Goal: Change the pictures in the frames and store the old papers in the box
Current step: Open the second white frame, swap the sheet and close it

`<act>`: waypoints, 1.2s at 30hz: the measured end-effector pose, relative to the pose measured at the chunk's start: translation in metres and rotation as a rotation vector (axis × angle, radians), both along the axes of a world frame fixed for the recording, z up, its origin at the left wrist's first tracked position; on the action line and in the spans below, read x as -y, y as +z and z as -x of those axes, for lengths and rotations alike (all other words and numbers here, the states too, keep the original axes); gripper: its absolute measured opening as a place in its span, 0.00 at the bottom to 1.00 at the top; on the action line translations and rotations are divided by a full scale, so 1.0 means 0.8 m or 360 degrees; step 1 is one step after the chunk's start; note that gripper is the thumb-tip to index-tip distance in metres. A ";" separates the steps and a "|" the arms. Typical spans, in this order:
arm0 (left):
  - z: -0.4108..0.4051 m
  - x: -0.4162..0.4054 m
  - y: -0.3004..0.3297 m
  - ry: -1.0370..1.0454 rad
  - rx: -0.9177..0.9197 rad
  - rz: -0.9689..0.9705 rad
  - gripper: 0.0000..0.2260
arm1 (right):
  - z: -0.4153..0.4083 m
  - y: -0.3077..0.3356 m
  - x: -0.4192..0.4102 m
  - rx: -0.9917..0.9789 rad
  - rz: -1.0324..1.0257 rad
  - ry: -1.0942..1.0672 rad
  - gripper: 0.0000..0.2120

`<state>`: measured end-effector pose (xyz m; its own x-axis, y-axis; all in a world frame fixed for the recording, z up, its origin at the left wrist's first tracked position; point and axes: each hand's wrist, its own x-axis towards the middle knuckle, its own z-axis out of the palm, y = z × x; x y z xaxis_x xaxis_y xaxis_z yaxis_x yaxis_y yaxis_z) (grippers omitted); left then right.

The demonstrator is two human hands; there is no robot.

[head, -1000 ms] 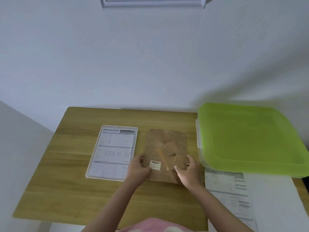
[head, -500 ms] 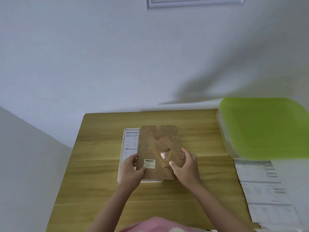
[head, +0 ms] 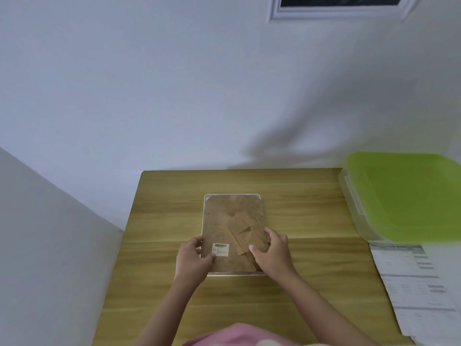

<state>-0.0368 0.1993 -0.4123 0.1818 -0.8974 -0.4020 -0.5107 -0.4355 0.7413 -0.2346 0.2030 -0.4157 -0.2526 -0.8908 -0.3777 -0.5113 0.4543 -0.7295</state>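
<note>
Head view: brown backing board (head: 233,221) lies flat on top of the white frame (head: 232,195), roughly mid-table, covering it almost fully; only a thin white edge shows at the far and near sides. Folding stand flap (head: 243,232) sits angled on the board's right half. Small barcode label (head: 220,249) near the board's lower left corner. Left hand (head: 193,259) grips the board's lower left edge, thumb on top just beside the label, fingers curled round the side. Right hand (head: 273,253) holds the lower right corner, thumb pressing on the board below the flap, fingers curled over the right edge. Wooden table (head: 299,221) underneath. Box with a green lid (head: 409,193), lid on, at the table's right far side, well apart from the frame. Printed papers (head: 419,283) lie near the box, toward the viewer. Pink garment (head: 239,335) at bottom edge. White wall behind, picture frame edge (head: 336,12) high up
</note>
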 end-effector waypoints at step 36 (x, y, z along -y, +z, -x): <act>-0.060 0.010 -0.046 -0.0595 -0.0171 0.0157 0.32 | 0.042 -0.041 -0.004 0.0125 0.0188 0.0215 0.21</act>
<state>0.0111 0.1913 -0.4487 -0.2033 -0.9288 -0.3097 -0.5377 -0.1584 0.8281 -0.2686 0.2059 -0.4482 -0.1018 -0.9539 -0.2822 -0.5009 0.2942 -0.8140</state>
